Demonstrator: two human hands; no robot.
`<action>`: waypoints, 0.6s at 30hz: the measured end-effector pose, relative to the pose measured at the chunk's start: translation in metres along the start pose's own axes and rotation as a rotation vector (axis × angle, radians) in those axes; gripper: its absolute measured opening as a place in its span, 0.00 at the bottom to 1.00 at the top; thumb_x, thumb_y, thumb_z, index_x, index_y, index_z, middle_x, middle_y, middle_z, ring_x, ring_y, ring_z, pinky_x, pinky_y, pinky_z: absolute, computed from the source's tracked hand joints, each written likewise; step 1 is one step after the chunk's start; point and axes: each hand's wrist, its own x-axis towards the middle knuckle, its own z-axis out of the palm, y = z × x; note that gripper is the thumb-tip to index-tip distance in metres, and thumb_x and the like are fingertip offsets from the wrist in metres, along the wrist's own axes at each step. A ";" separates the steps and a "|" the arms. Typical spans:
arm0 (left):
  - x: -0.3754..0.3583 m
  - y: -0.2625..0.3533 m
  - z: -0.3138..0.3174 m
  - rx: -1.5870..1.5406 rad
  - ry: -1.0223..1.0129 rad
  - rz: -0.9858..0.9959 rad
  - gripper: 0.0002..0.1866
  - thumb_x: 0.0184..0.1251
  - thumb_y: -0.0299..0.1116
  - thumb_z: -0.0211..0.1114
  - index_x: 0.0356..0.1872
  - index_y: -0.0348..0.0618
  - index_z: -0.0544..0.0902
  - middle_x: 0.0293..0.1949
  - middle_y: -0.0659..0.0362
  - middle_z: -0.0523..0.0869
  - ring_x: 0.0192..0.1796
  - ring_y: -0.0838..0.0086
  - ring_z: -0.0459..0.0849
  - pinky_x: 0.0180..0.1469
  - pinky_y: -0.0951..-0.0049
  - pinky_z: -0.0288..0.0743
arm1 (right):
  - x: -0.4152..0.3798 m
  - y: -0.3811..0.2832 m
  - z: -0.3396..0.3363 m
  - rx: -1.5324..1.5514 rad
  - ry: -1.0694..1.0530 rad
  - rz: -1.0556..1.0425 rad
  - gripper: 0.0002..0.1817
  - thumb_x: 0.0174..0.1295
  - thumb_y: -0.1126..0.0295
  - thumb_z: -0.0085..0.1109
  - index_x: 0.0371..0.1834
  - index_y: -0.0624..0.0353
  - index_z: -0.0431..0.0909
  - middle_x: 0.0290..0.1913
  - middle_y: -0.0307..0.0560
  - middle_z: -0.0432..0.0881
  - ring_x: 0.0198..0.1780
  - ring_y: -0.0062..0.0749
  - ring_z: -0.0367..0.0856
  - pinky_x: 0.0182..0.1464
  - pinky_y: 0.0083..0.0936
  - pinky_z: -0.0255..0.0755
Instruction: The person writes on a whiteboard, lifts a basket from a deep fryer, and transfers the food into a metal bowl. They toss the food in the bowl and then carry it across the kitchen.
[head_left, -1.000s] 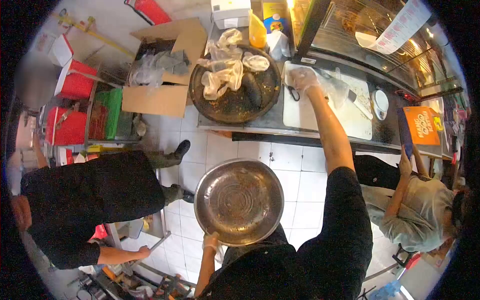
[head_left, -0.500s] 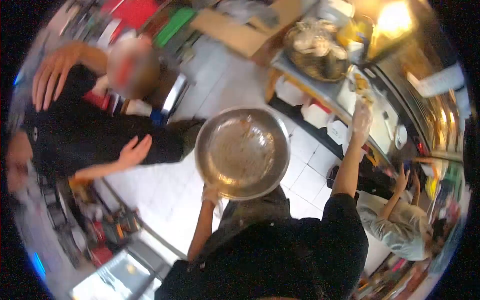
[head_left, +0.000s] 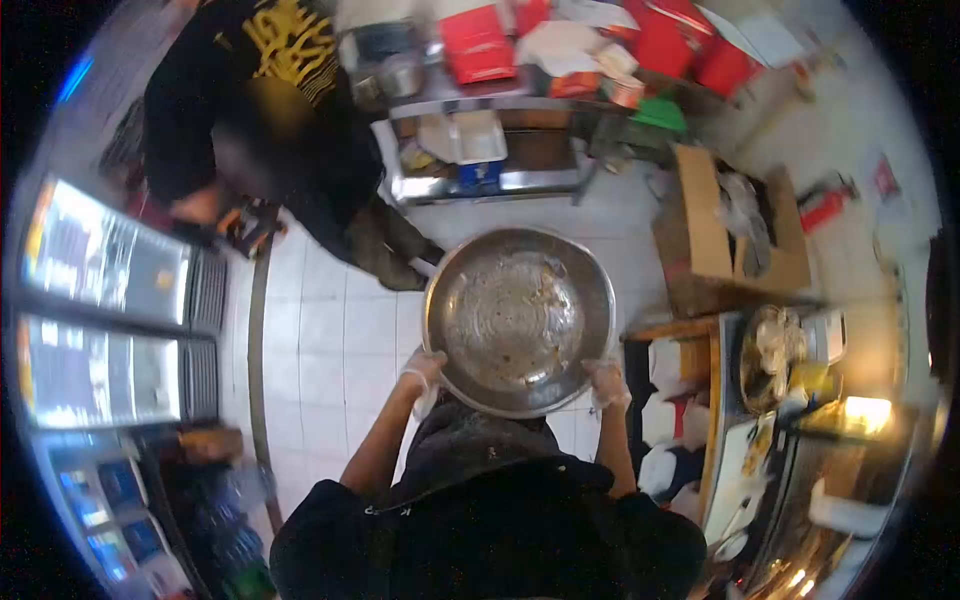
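Note:
A wide round steel bowl (head_left: 508,320) is held out in front of my body, with brownish residue and small bits on its inside. My left hand (head_left: 424,372), in a clear plastic glove, grips the rim at the lower left. On the lower right side my right hand (head_left: 606,383), gloved the same way, is closed on the rim too. The fingertips beneath the bowl are hidden.
At upper left stands a person in black (head_left: 270,120). A steel table (head_left: 490,190) with red boxes is ahead. An open cardboard box (head_left: 700,220) sits at right, near a worktop with a pan (head_left: 765,360) and cutting board (head_left: 735,470). Glass-door fridges (head_left: 105,370) line the left.
My right hand has come from the food at the worktop to the bowl's rim. The view has turned left, bringing the fridges alongside. My left hand still holds the bowl.

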 end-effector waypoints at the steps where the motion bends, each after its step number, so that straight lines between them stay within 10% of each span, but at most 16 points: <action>1: 0.016 -0.032 0.008 -0.183 0.002 0.030 0.18 0.54 0.36 0.54 0.43 0.34 0.73 0.38 0.49 0.79 0.43 0.66 0.77 0.44 0.69 0.70 | 0.015 0.005 -0.012 -0.206 -0.013 -0.330 0.18 0.53 0.61 0.51 0.45 0.56 0.75 0.44 0.51 0.77 0.48 0.36 0.73 0.53 0.32 0.61; 3: 0.013 -0.049 0.007 -0.428 0.025 0.059 0.18 0.55 0.36 0.53 0.43 0.34 0.73 0.40 0.48 0.79 0.45 0.66 0.76 0.45 0.70 0.69 | 0.038 -0.060 -0.045 -0.561 -0.116 -0.480 0.18 0.52 0.70 0.47 0.49 0.49 0.73 0.49 0.46 0.75 0.51 0.35 0.71 0.57 0.31 0.58; 5: -0.015 -0.051 0.018 -0.285 0.201 0.036 0.19 0.54 0.37 0.53 0.44 0.33 0.73 0.41 0.48 0.79 0.48 0.66 0.75 0.50 0.70 0.66 | 0.039 -0.119 -0.069 -0.057 -0.158 0.113 0.21 0.51 0.75 0.44 0.51 0.48 0.70 0.50 0.44 0.74 0.51 0.39 0.71 0.58 0.30 0.58; 6: -0.017 -0.075 0.031 -0.330 0.239 0.050 0.19 0.54 0.37 0.53 0.44 0.33 0.73 0.41 0.48 0.79 0.48 0.66 0.75 0.50 0.70 0.66 | 0.072 -0.062 -0.053 -0.346 -0.244 -0.447 0.17 0.53 0.67 0.49 0.48 0.51 0.73 0.49 0.49 0.74 0.51 0.43 0.71 0.57 0.29 0.60; 15: -0.057 -0.060 0.150 -0.568 0.694 -0.005 0.23 0.44 0.25 0.57 0.47 0.34 0.72 0.40 0.50 0.79 0.42 0.65 0.76 0.44 0.71 0.70 | 0.136 -0.068 -0.091 0.038 -0.454 -0.260 0.17 0.46 0.60 0.58 0.31 0.65 0.76 0.32 0.52 0.80 0.38 0.39 0.77 0.44 0.30 0.68; 17: -0.069 -0.043 0.145 -0.716 0.691 -0.063 0.21 0.44 0.26 0.57 0.45 0.34 0.73 0.37 0.51 0.80 0.41 0.66 0.76 0.43 0.71 0.70 | 0.182 -0.012 -0.040 -0.379 -0.413 -0.720 0.19 0.44 0.58 0.60 0.28 0.66 0.77 0.28 0.53 0.79 0.36 0.36 0.78 0.39 0.30 0.69; 18: -0.077 -0.039 0.139 -0.840 0.680 -0.116 0.19 0.44 0.27 0.57 0.42 0.34 0.75 0.35 0.52 0.80 0.40 0.67 0.76 0.42 0.71 0.70 | 0.168 -0.033 -0.051 0.066 -0.476 -0.117 0.16 0.44 0.60 0.59 0.26 0.64 0.77 0.25 0.51 0.78 0.30 0.37 0.78 0.35 0.31 0.69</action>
